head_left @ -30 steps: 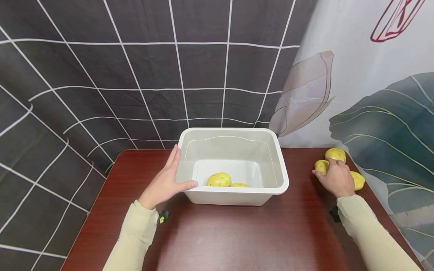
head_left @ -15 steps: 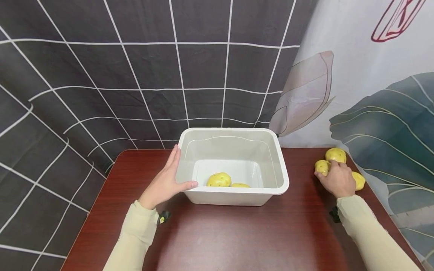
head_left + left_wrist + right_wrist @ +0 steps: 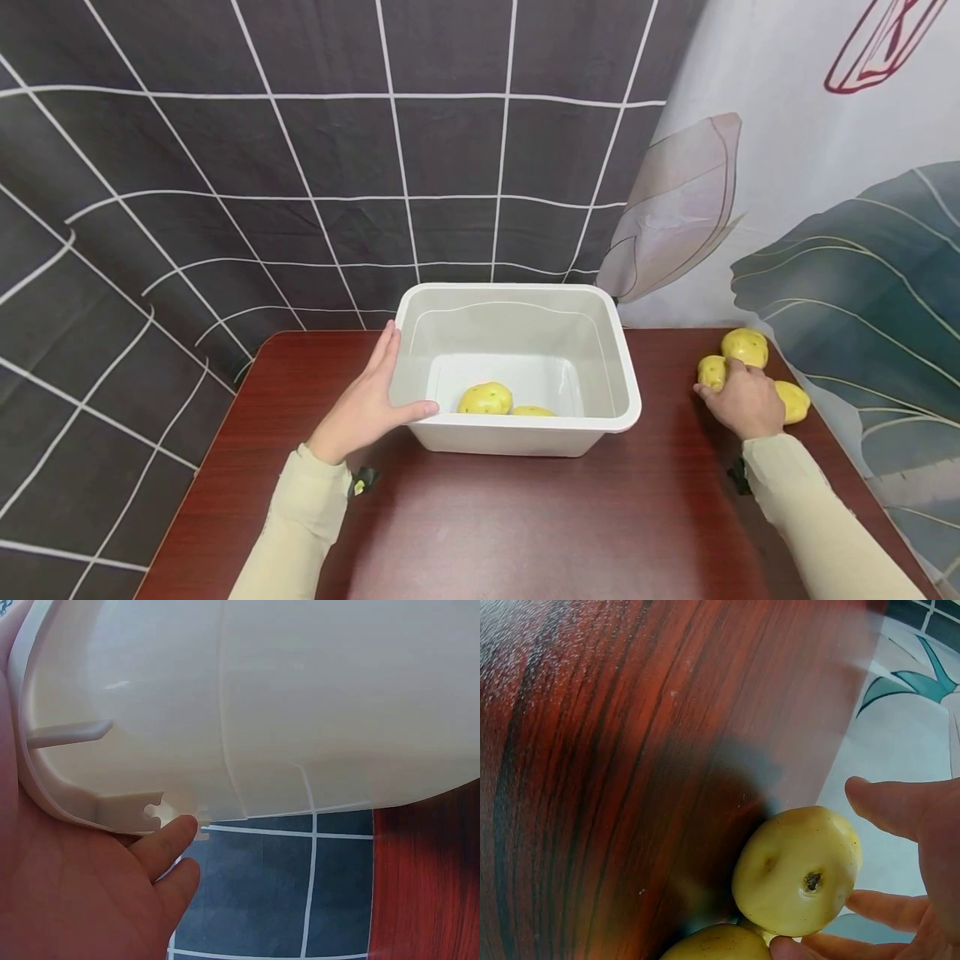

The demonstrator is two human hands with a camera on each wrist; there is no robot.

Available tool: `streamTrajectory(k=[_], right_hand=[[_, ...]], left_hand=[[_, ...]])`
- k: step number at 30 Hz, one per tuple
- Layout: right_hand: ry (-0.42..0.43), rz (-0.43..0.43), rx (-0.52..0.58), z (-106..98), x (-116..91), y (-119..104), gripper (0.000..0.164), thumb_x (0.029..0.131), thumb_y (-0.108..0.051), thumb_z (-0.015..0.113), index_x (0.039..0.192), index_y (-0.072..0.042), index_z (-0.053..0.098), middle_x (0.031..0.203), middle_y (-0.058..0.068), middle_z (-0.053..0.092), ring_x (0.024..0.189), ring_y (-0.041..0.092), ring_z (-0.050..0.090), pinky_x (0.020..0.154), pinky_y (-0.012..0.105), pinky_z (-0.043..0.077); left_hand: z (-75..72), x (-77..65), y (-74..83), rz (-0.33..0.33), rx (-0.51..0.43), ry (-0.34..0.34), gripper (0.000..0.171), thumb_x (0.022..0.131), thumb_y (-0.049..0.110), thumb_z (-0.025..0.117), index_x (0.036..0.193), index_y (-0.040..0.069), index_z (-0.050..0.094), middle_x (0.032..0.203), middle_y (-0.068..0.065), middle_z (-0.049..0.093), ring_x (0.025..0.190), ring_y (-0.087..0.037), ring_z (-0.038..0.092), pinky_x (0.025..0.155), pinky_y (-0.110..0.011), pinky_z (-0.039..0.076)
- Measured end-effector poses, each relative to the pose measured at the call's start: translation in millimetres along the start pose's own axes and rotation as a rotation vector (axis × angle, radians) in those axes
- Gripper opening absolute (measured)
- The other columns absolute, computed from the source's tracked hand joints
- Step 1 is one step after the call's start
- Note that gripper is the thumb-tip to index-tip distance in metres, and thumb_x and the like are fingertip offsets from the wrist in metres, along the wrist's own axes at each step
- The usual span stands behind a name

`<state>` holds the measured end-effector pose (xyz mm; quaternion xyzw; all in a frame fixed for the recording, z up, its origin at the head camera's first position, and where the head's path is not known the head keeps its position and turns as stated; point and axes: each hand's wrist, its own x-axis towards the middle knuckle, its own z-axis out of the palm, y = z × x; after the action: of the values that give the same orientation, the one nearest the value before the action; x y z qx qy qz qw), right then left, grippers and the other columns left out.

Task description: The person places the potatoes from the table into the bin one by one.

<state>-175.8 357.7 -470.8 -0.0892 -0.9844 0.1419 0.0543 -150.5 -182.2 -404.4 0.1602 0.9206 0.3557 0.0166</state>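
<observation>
A white plastic bin (image 3: 506,441) stands on the table, with two yellow potatoes (image 3: 486,398) inside near its front wall. My left hand (image 3: 367,404) lies against the bin's left side, fingers extended along the wall and thumb at the front rim. In the left wrist view, fingertips (image 3: 180,829) reach under the rim. At the right, my right hand (image 3: 746,403) is among three potatoes. Its fingers touch one potato (image 3: 799,874); the thumb (image 3: 877,802) stands apart from it. Beside it lie a back potato (image 3: 745,345) and a right potato (image 3: 795,403), partly hidden by the hand.
The reddish-brown wooden table (image 3: 517,525) ends just past the potatoes at the right. A dark gridded curtain (image 3: 442,150) hangs behind and left; a pale leaf-patterned curtain (image 3: 795,183) borders the right edge.
My right hand has shifted only very slightly among the potatoes. The left hand and the bin keep their places.
</observation>
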Motion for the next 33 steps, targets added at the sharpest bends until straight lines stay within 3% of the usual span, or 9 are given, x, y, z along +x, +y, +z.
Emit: streamTrajectory(k=[5, 13, 21, 33], right_hand=[[0.008, -0.01, -0.007, 2, 0, 1, 0.071, 0.085, -0.028, 0.076, 0.128, 0.018, 0.042, 0.098, 0.043, 0.051, 0.083, 0.056, 0.054, 0.066, 0.065, 0.047], [0.037, -0.012, -0.009, 6, 0, -1, 0.074, 0.083, -0.026, 0.077, 0.128, 0.02, 0.04, 0.104, 0.046, 0.045, 0.095, 0.063, 0.048, 0.071, 0.07, 0.044], [0.029, -0.002, 0.013, 9, 1, -2, 0.077, 0.084, -0.028, 0.076, 0.129, 0.021, 0.039, 0.104, 0.043, 0.041, 0.091, 0.061, 0.05, 0.069, 0.068, 0.045], [0.033, 0.005, 0.043, 12, 1, 1, 0.072, 0.083, -0.024, 0.078, 0.126, 0.02, 0.04, 0.102, 0.045, 0.051, 0.087, 0.059, 0.053, 0.065, 0.065, 0.046]], left_hand=[[-0.3, 0.3, 0.0, 0.005, 0.004, 0.002, 0.12, 0.081, 0.06, 0.077, 0.162, 0.007, 0.006, 0.169, -0.001, -0.003, 0.152, -0.03, 0.016, 0.111, -0.051, 0.038], [0.2, 0.6, -1.5, 0.009, 0.013, 0.0, 0.119, 0.082, 0.06, 0.076, 0.162, 0.007, 0.005, 0.169, -0.004, -0.002, 0.152, -0.03, 0.015, 0.111, -0.052, 0.038], [0.5, 1.2, -1.5, 0.014, 0.007, 0.003, 0.12, 0.081, 0.059, 0.077, 0.161, 0.006, 0.006, 0.169, -0.004, -0.002, 0.152, -0.03, 0.016, 0.113, -0.051, 0.035], [0.0, 0.3, -0.1, 0.012, 0.001, 0.004, 0.12, 0.081, 0.059, 0.077, 0.162, 0.007, 0.006, 0.169, -0.001, -0.003, 0.152, -0.03, 0.018, 0.112, -0.05, 0.037]])
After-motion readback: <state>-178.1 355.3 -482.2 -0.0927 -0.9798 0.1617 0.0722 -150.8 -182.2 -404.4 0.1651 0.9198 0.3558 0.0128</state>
